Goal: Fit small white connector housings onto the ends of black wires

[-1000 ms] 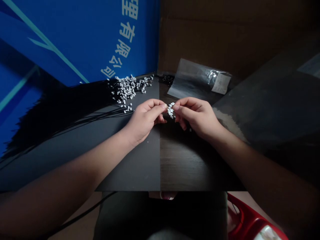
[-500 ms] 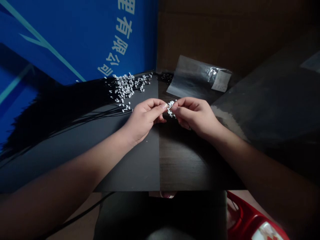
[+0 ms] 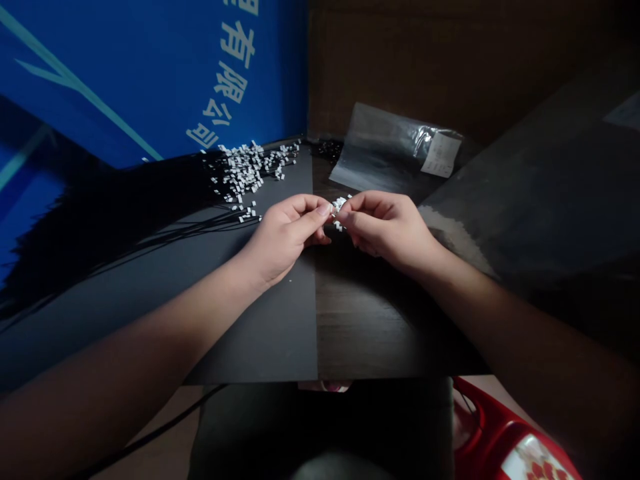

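Far left, a **blue printed board** [image 3: 150, 73] is standing behind **thin black wires** [image 3: 150, 193], which are fanning across a **black board** [image 3: 265, 327] and ending in a **spread of white blocks** [image 3: 245, 170]. Your **left hand** [image 3: 285, 237] is curling inward, thumb and forefinger nearly closed, reaching the left edge of a **small bunch of white blocks** [image 3: 341, 212]; you cannot tell whether it is gripping or only touching. That bunch is sitting between your hands, just above the **wood-grain tabletop** [image 3: 370, 320], its long axis running roughly upright in view. Your **right hand** [image 3: 387, 227] is pinching it from the right, fingers bent and lying nearest. Beyond, a **clear plastic bag** [image 3: 380, 150] is lying with a **paper label** [image 3: 440, 155] on it.
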`<state>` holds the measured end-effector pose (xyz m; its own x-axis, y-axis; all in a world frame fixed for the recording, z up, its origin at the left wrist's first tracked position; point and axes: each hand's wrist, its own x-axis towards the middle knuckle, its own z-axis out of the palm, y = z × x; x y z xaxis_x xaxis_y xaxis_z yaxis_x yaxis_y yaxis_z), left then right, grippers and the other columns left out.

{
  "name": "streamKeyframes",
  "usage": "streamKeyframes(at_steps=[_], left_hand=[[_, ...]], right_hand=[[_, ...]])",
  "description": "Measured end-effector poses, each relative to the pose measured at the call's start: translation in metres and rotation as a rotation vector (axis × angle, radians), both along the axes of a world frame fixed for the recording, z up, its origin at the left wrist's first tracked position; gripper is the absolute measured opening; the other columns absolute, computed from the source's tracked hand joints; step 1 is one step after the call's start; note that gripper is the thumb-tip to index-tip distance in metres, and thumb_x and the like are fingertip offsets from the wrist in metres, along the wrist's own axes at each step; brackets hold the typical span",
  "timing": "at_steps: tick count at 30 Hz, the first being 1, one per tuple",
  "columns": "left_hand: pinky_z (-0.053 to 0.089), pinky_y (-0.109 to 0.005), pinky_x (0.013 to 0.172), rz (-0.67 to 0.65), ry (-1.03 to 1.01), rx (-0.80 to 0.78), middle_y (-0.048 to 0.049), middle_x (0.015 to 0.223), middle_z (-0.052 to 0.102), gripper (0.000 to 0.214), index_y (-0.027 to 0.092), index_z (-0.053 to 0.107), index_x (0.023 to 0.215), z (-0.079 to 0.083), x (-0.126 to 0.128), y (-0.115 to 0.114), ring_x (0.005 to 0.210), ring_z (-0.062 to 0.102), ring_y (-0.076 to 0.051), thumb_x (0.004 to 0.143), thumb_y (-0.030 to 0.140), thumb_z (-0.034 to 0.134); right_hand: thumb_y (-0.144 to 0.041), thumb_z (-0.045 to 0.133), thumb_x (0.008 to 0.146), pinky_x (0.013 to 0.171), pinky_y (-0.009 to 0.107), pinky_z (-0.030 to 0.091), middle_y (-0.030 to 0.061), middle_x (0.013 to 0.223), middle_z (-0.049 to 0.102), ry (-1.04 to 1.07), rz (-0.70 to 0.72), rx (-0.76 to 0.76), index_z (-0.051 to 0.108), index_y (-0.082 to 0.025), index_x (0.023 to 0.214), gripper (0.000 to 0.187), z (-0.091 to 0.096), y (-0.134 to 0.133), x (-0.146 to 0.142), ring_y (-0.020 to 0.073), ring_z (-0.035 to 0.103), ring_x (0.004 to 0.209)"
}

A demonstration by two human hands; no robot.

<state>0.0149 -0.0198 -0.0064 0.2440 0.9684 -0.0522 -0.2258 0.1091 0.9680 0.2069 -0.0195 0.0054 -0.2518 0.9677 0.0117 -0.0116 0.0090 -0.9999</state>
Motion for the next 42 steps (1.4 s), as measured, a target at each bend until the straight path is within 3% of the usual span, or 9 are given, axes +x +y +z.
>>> streamKeyframes(at_steps=[6, 12, 23, 35, 42], left_hand=[[0.056, -0.025, 0.073, -0.004, 0.0, -0.009, -0.0011, 0.09, 0.07, 0.02, 0.016, 0.076, 0.092, 0.0028, 0.0011, -0.0007, 0.074, 0.06, -0.01, 0.09, 0.032, 0.089], [0.055, -0.025, 0.073, -0.009, 0.006, -0.037, -0.001, 0.087, 0.069, 0.018, 0.016, 0.075, 0.091, 0.0056, 0.0014, -0.0025, 0.073, 0.06, -0.01, 0.092, 0.03, 0.086], [0.056, -0.023, 0.072, -0.032, -0.045, -0.081, -0.001, 0.088, 0.07, 0.017, 0.016, 0.074, 0.09, 0.0072, 0.0002, -0.0013, 0.073, 0.061, -0.01, 0.092, 0.027, 0.087], [0.057, -0.025, 0.073, -0.004, -0.019, -0.056, -0.0014, 0.09, 0.069, 0.019, 0.017, 0.075, 0.091, 0.0049, 0.0004, -0.0019, 0.074, 0.06, -0.01, 0.091, 0.03, 0.088], [0.056, -0.027, 0.073, -0.026, 0.071, 0.014, -0.0009, 0.084, 0.067, 0.029, 0.018, 0.073, 0.089, 0.0045, 0.0013, -0.003, 0.071, 0.058, -0.011, 0.091, 0.041, 0.089]], right_hand=[[-0.037, 0.095, 0.079, 0.039, 0.022, 0.03, -0.0043, 0.054, 0.062, -0.003, -0.002, -0.025, 0.072, -0.015, 0.08, 0.031, 0.0017, 0.0003, 0.0005, 0.0064, 0.046, 0.042], [-0.041, 0.098, 0.077, 0.042, 0.022, 0.034, -0.002, 0.061, 0.066, 0.003, -0.01, -0.016, 0.072, -0.015, 0.078, 0.036, 0.0039, -0.0008, -0.0004, 0.0074, 0.052, 0.048], [-0.044, 0.097, 0.08, 0.042, 0.023, 0.031, -0.0026, 0.056, 0.063, -0.022, -0.002, -0.023, 0.074, -0.015, 0.081, 0.037, 0.0052, -0.0026, -0.0003, 0.0076, 0.048, 0.047], [-0.051, 0.095, 0.082, 0.047, 0.025, 0.039, -0.0009, 0.065, 0.065, -0.011, -0.061, 0.049, 0.07, -0.019, 0.081, 0.041, 0.0024, -0.0009, -0.0015, 0.0102, 0.054, 0.054], [-0.06, 0.088, 0.09, 0.048, 0.027, 0.042, -0.0003, 0.067, 0.068, -0.098, -0.067, 0.177, 0.076, -0.021, 0.095, 0.041, -0.0035, -0.0036, 0.0022, 0.0124, 0.056, 0.053]])
